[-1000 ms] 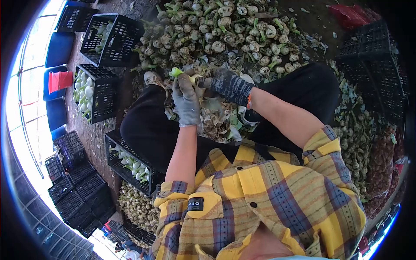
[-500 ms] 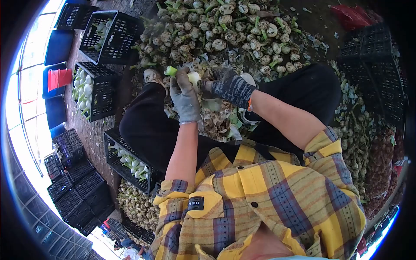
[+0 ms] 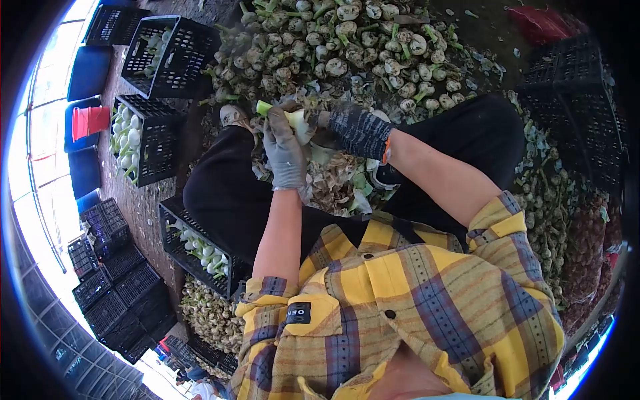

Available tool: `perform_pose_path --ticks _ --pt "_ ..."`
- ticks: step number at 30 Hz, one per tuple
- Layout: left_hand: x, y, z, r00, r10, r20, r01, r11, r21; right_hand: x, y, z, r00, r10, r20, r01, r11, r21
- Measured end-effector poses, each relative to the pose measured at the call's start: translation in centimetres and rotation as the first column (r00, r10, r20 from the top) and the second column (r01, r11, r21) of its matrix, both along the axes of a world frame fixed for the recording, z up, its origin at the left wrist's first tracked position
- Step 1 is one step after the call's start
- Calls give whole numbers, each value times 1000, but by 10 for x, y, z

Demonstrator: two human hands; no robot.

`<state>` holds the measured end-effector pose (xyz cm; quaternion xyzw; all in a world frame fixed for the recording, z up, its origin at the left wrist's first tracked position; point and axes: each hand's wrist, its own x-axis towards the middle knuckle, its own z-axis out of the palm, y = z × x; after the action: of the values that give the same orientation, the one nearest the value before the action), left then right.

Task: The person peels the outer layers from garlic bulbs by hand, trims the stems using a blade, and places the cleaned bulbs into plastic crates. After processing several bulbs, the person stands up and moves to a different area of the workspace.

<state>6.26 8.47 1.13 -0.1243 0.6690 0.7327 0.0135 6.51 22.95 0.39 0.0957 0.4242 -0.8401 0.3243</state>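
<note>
My left hand, in a grey glove, is closed round a pale bulb whose cut green stem sticks out to the upper left. Its outer layer looks partly loose on the right side. Close by on the right, my right hand wears a dark speckled glove with its fingers curled at the bulb. What those fingers grip, perhaps a small tool, is too hidden to tell. Dry peelings lie on the ground beneath both hands, between my legs.
A large heap of unpeeled bulbs lies beyond my hands. Black crates of white bulbs stand at the left, one beside my leg. Stacked black crates and red net sacks are at the right.
The bulb has turned in my left hand and shows more of its white side. Both hands have shifted slightly.
</note>
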Motion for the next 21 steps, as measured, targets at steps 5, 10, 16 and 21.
perform_pose_path --ticks 5,10,16,21 --pt "-2 -1 7 994 18 109 -28 996 90 7 -1 4 990 -140 -28 137 985 -107" --pt "-4 1 5 994 81 68 -87 991 103 3 2 12 997 -54 55 52 998 33" --pt "-3 5 4 993 99 71 -95 994 -49 8 0 13 962 59 -268 46 928 371" --pt "-4 1 23 992 -66 105 68 998 -15 1 3 -5 972 -29 233 54 993 -103"
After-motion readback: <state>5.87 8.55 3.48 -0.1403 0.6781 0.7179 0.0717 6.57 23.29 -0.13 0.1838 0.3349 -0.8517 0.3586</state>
